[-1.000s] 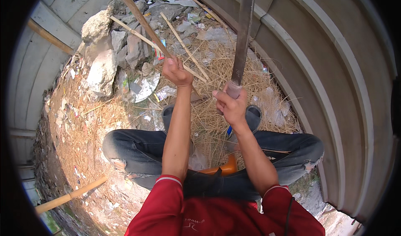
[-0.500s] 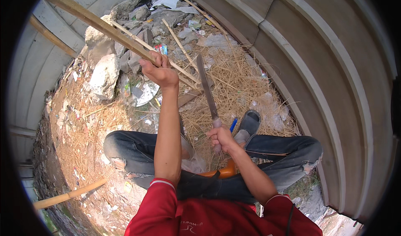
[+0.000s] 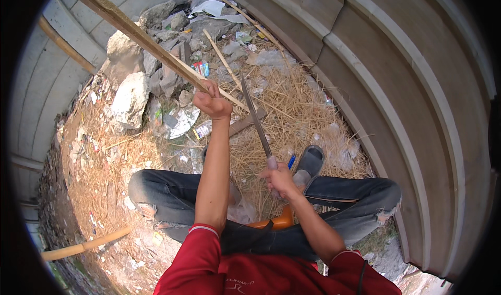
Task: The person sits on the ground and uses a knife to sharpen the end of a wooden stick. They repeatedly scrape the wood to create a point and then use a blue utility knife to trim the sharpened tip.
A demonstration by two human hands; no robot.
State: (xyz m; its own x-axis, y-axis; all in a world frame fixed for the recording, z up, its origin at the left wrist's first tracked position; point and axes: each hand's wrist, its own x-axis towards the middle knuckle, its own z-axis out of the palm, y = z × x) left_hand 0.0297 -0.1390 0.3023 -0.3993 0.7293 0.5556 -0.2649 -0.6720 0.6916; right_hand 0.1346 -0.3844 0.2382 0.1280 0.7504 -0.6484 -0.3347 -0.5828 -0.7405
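Note:
My left hand [image 3: 213, 106] is closed around the near end of a long split bamboo pole [image 3: 148, 43], which slants up to the far left. Its grooved side shows along the upper stretch. In my right hand [image 3: 282, 181] is a machete [image 3: 255, 118], gripped by its pale handle, with the long dark blade pointing up and away. The blade is apart from the pole, to the right of my left hand. Below the pole, a pale bamboo strip [image 3: 233, 100] runs past my left hand. Another thin stick [image 3: 219, 51] lies just beyond.
A flat piece of wood [image 3: 245, 122] rests on straw and shavings [image 3: 297, 96] between my feet. Rocks [image 3: 130, 97] and litter are heaped at the far left. Corrugated metal sheeting [image 3: 386, 75] curves along the right. A thicker bamboo piece [image 3: 88, 244] lies at the lower left.
My left hand has moved right and slightly nearer with the pole, which has turned to show its grooved side. The machete has shifted a little nearer, its tip lower and farther left.

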